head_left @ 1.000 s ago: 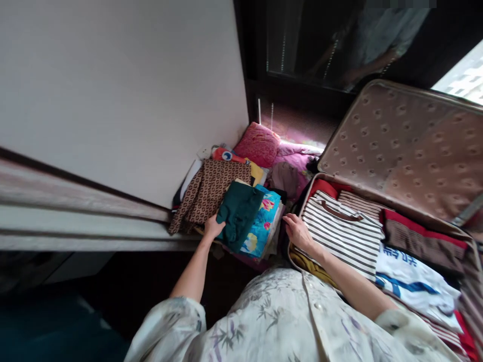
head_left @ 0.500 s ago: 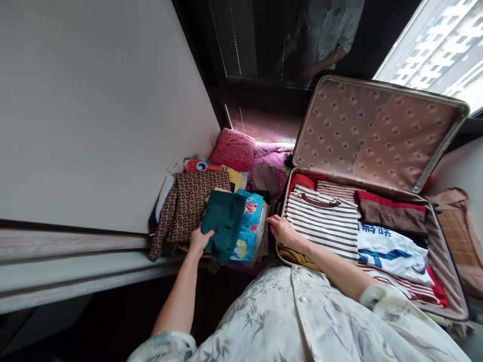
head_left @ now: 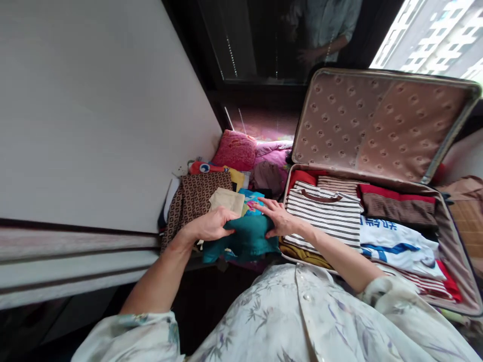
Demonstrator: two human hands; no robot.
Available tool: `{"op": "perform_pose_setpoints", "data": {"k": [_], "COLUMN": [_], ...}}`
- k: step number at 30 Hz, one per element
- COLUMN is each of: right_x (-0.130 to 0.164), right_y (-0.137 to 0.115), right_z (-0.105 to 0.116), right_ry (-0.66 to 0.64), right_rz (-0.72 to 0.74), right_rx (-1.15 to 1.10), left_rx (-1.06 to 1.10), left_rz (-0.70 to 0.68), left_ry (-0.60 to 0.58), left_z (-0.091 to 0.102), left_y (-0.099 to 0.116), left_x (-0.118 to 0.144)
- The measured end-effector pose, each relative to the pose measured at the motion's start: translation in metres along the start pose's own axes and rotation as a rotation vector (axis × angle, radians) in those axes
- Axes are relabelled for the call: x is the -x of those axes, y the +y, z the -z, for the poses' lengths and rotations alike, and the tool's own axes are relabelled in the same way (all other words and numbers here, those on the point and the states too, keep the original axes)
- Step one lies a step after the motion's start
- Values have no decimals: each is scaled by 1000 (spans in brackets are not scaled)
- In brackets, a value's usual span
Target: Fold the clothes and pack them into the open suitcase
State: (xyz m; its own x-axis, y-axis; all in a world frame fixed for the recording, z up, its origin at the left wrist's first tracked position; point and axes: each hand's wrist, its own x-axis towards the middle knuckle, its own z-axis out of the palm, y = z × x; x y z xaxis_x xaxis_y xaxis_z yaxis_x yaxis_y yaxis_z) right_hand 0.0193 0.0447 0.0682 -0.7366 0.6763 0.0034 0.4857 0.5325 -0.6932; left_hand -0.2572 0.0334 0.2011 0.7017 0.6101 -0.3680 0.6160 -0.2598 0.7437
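A folded teal garment (head_left: 245, 241) is gripped at its left edge by the left hand (head_left: 209, 226), whose fingers are curled shut over the cloth. Its right edge is held by the right hand (head_left: 277, 218), the fingers half closed with the fingertips spread on top. Just beyond the left fingers a beige folded cloth (head_left: 227, 200) is seen lying on a brown patterned garment (head_left: 192, 198). Right of the right fingers, a striped shirt (head_left: 324, 216) is packed in the open suitcase (head_left: 377, 125). Farther off, a pink cushion (head_left: 234, 150) is set against the wall.
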Motion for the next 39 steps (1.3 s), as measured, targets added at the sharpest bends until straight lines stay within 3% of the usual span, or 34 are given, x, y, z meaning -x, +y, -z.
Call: {"op": "perform_pose_setpoints", "data": {"k": [4,6,10,15,19,23,27,31,33,35,39], "right_x": [28,57,122,179,183,162,144,138,140,142,150], "right_y": [14,32,70,115,162,213,235,229,227,229,234], "right_z": [20,29,59,111,138,149,137,90,61,39,25], "right_ry": [-276,-283,49,488,663,715,775,656,528,432,397], "right_rz": [-35,-156,-378,-511,-580,-877,-1022,-821,-724,-716,-747], "right_rx": [-474,-729,-924,-855,-769,-321,-66,394,552,614,666], "left_rx": [-7,3,89,282,172,-207,-456,-741,-743,-711,-624], "left_rz": [-185,-196,-142,-105,-66,169,252,114,160,243,288], "left_ry": [-111,-132,-135,-116,-37,207,394,367,315,321,326], "left_z": [6,4,-9,-21,-16,-13,-42,-102,-130,-151,-164], "left_y": [29,32,28,31,34,35,25,-9,-30,-45,-41], "left_x": [-28,-50,-108,-206,-299,-377,-410,-405,-398,-394,-395]}}
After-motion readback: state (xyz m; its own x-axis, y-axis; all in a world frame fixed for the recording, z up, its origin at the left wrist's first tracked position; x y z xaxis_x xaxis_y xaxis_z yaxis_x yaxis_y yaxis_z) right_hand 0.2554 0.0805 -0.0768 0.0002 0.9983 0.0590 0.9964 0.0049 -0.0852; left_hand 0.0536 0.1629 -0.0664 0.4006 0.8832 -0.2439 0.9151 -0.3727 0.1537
